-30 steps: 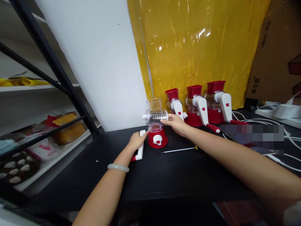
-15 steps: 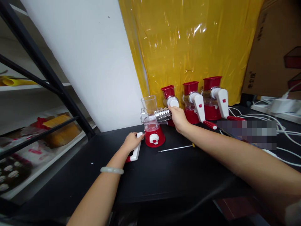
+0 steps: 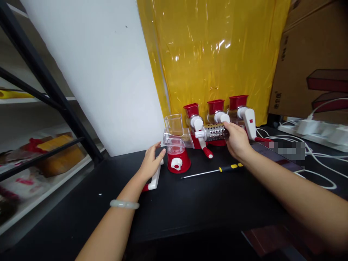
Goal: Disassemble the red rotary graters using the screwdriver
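Observation:
My right hand is closed around one end of a metal grater drum with a white hub, held in the air to the right of a rotary grater. That grater has a red base and a clear plastic body, with no drum inside. Beside its left side, my left hand has its fingers apart and holds nothing. A white crank handle with a red grip lies on the black table under and next to my left hand. A screwdriver lies in front of the grater.
Three assembled rotary graters stand behind the drum by a yellow plastic curtain. On the right are white cables, a power strip, a dark flat device and a cardboard box. A shelf rack stands at left.
My right hand has drawn the drum out of the clear body and away to the right. My left hand has opened and lifted slightly off the crank handle.

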A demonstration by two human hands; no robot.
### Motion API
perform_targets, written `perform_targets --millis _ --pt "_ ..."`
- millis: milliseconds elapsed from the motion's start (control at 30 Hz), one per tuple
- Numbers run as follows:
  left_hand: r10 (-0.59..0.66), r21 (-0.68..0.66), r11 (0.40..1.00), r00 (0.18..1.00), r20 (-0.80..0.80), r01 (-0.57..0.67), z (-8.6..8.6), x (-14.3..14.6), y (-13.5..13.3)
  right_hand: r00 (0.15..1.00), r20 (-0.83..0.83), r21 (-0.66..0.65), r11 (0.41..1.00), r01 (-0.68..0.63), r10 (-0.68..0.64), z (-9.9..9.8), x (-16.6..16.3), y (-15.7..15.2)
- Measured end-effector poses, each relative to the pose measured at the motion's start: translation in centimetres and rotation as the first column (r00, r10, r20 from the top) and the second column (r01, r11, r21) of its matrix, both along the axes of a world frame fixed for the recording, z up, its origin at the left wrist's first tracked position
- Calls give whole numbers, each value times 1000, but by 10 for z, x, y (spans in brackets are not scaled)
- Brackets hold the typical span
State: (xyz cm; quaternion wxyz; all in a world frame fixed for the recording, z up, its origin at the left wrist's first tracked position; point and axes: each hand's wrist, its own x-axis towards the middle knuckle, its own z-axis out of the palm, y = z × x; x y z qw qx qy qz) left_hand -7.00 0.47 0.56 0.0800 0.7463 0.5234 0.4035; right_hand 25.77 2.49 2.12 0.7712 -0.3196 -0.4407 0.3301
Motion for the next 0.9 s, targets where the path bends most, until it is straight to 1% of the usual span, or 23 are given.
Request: perform_targets --millis 67,167,267,333,400,500,600,767,900 --pt "-62 -47 997 998 2 62 0 8 -6 998 -3 13 998 68 -68 -7 11 3" --pt "-121 -137 983 993 -5 119 1 20 -15 984 99 5 989 147 -147 -13 20 8" --pt "-183 -171 968 983 12 183 2 27 -18 962 174 14 977 211 -210 -16 24 13" --pt "-192 -181 965 981 9 191 3 27 -18 954 203 17 975 222 -221 -18 23 13" --pt "-201 -186 962 979 8 199 4 28 -18 954 238 0 982 190 -185 -20 19 12" --pt "-222 -186 957 975 26 223 6 29 -19 956 283 -54 994 95 -76 -24 12 11" --pt "-209 -199 958 978 20 209 7 31 -20 957 290 -103 994 38 -7 -29 9 14" --pt "-207 -194 959 978 13 205 9 33 -22 961 276 -132 990 48 -10 -33 12 21" --pt "-216 -201 955 976 43 220 9 33 -22 959 284 -180 983 42 11 -35 12 24"
